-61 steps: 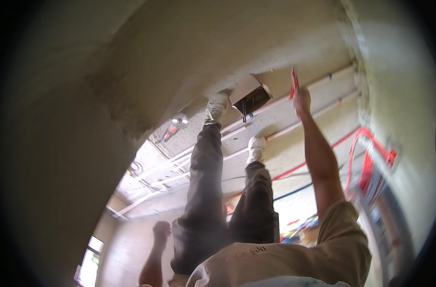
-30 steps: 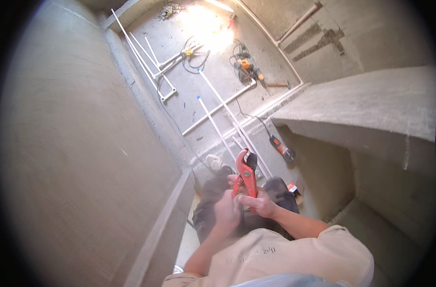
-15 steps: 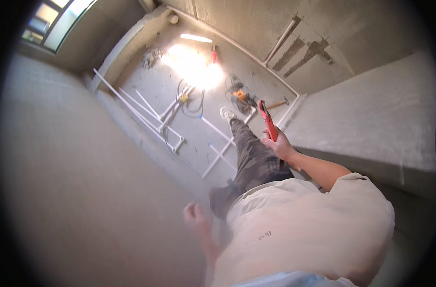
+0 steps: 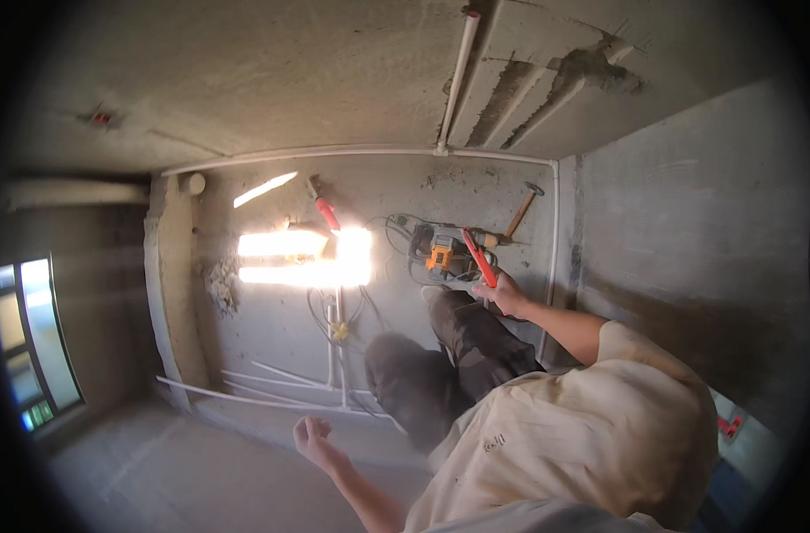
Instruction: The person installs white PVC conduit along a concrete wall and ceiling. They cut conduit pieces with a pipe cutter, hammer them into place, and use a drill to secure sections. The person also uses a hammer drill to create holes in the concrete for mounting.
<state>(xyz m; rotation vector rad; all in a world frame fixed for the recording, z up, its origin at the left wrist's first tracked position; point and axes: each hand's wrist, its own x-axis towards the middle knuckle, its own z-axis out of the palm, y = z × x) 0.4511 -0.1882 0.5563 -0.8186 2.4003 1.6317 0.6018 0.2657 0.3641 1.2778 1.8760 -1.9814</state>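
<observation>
My right hand [image 4: 506, 294] is closed around the handles of a red pipe cutter [image 4: 480, 258], which points up and away from me. Beyond it on the floor lies an orange and black power drill [image 4: 440, 257] with a dark cable, partly covered by the cutter. My left hand [image 4: 314, 441] hangs out to the left, near the wall at the lower left. Its fingers are loosely bent and apart, and nothing shows in them. Both my legs, in camouflage trousers, are in front, with the knees bent.
White pipes [image 4: 272, 396] lie along the left side, near a coiled cable. A hammer [image 4: 521, 211] with a wooden handle rests beyond the drill, and a red-handled hammer [image 4: 326, 213] near bright sunlit patches. Rubble [image 4: 220, 286] lies farther left. A white pipe [image 4: 352, 153] follows the far wall.
My view has turned, so the window now sits lower left and the far wall runs across the top. My left hand has swung outward to the left. The pipe cutter stays in my right hand.
</observation>
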